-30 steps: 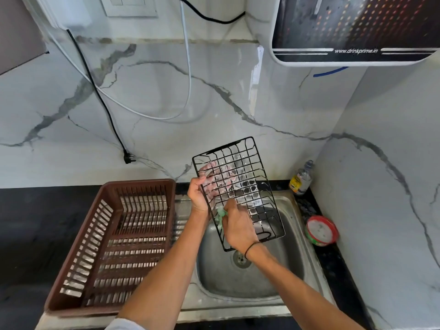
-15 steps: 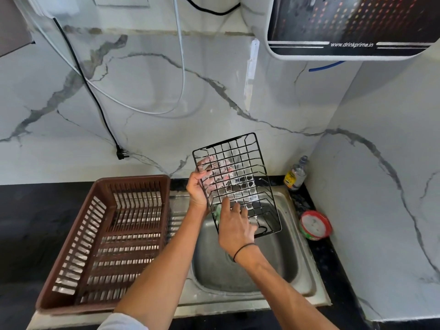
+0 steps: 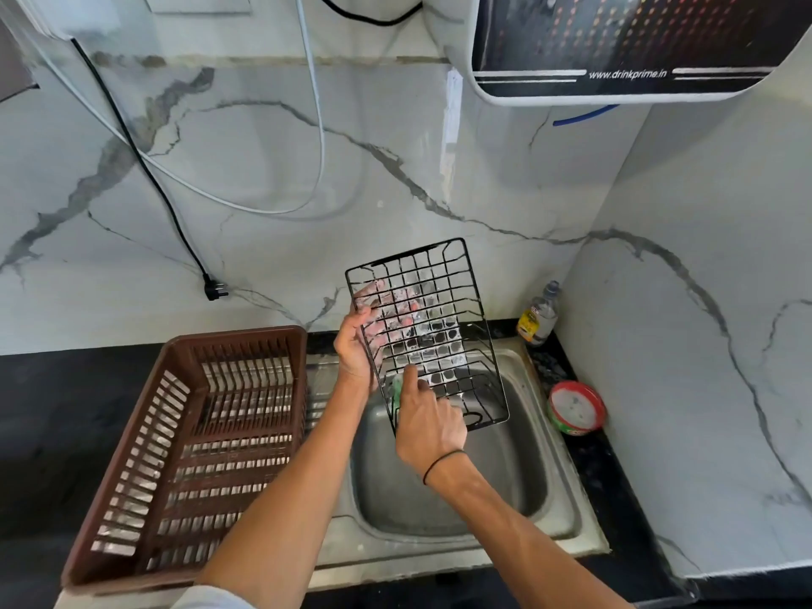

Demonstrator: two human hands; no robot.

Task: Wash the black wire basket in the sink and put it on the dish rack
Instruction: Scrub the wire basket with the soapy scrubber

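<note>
The left hand [image 3: 358, 340] grips the soapy black wire basket [image 3: 433, 318], tilted above the steel sink [image 3: 549, 512]; the right hand [image 3: 428, 421] presses a green scrubber [image 3: 397, 389], mostly hidden, against it. Brown dish rack [image 3: 132, 454] at nine o'clock; small bottle [image 3: 539, 316] and red soap tub [image 3: 576, 408] at three.

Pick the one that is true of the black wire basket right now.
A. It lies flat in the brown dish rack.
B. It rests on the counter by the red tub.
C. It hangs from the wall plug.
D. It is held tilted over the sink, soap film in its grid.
D: the left hand holds the black wire basket up, tilted, above the sink, with suds filling its grid squares, while the right hand presses a green scrubber against it.
</note>
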